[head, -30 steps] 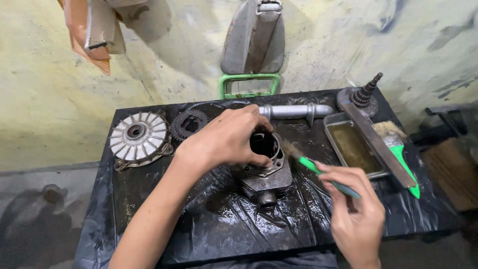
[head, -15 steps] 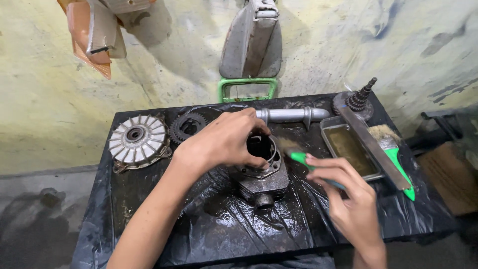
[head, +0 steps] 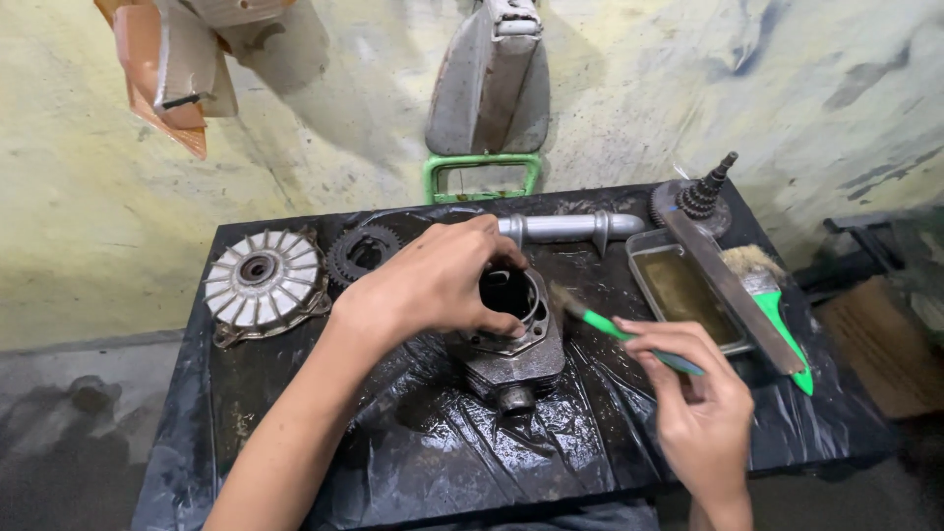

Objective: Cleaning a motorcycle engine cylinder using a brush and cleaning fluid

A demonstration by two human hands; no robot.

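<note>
My left hand [head: 433, 285] grips the greasy cylinder [head: 511, 339], right hand [head: 703, 408] pinches the brush [head: 600, 322] at its rim; cleaning looks unfinished.

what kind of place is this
Most likely a small engine or motorcycle repair workshop. The left hand steadies a greasy engine cylinder on a black plastic-covered table, with a finned metal wheel, a gear and a tray of murky liquid nearby.
</note>
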